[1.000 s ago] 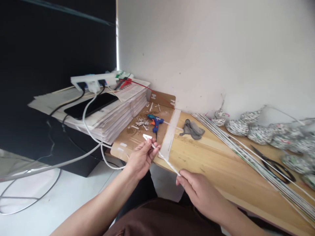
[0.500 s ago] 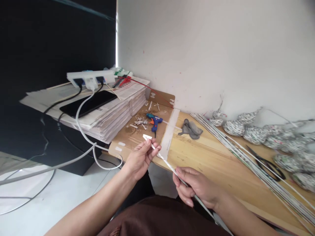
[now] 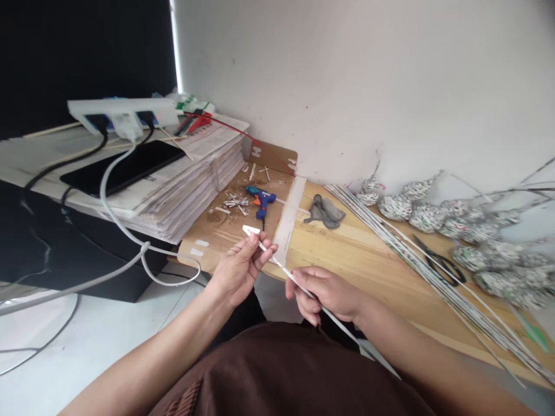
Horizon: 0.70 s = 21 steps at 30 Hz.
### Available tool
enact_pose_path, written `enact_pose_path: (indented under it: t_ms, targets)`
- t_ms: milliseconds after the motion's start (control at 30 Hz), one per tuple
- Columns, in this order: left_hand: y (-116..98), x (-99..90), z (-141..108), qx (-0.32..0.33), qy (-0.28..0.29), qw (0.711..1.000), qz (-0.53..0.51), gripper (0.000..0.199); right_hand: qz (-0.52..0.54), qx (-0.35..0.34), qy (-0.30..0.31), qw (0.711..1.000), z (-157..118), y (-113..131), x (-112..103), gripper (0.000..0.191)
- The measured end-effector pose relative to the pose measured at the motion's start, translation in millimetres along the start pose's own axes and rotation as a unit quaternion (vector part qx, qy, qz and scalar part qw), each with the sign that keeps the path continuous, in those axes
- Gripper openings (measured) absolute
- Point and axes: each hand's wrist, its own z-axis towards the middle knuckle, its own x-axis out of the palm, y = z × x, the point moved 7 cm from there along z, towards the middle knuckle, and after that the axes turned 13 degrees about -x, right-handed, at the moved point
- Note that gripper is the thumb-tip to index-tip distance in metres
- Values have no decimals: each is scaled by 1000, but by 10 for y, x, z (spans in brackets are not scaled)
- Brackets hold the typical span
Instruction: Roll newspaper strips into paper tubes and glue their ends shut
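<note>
Between my hands runs a thin white rolled-paper tube (image 3: 284, 270), slanting from upper left down to the lower right. My left hand (image 3: 237, 271) pinches its upper end, where a flat white paper flap (image 3: 251, 230) sticks out past the thumb. Further down the tube, my right hand (image 3: 323, 292) has its fingers closed around it. The tube's lower part passes under my right forearm, over my brown clothing. Just beyond my left fingertips, a blue glue gun (image 3: 262, 202) lies on a brown cardboard sheet (image 3: 208, 238), with white paper scraps (image 3: 234, 201) beside it.
A grey cloth-like item (image 3: 324, 211) lies on the wooden table (image 3: 347, 254). Long paper tubes (image 3: 403, 254), black scissors (image 3: 440, 263) and several woven paper shapes (image 3: 427, 216) are on the right. Left, a newspaper stack (image 3: 195, 185) bears a phone (image 3: 124, 166) and a power strip (image 3: 125, 112).
The view has shifted, so the table and both hands appear further left and slightly higher. Both hands keep their hold on the paper tube, with little change in grip.
</note>
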Motion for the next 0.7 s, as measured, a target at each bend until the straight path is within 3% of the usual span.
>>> enact_pose_path:
  t_ms: [33, 100, 167, 200, 267, 367, 533, 700]
  targets:
    - [0, -1, 7, 4, -2, 1000, -2, 15, -72, -19, -30, 997, 13, 42, -53, 43]
    - [-3, 1, 20, 14, -3, 1000, -3, 14, -246, -76, -115, 960, 21, 197, -163, 37]
    - [-7, 10, 24, 19, 3, 1000, -4, 13, -316, -105, -156, 930, 22, 291, -191, 34]
    - [-7, 16, 22, 17, 7, 1000, -3, 12, -281, -96, -143, 944, 38, 262, -178, 36]
    - [1, 27, 14, 5, 13, 1000, -1, 12, -109, -45, -73, 990, 73, 119, -99, 41]
    - [18, 40, 1, -7, 17, 1000, 1, 13, 121, 14, 12, 993, 88, 10, 22, 43]
    - [49, 59, 9, -15, 21, 1000, -3, 12, 74, -38, -54, 995, 195, 69, -89, 42]
    - [29, 82, 12, -20, 41, 999, -7, 12, 234, 7, 37, 971, 226, 31, 90, 40]
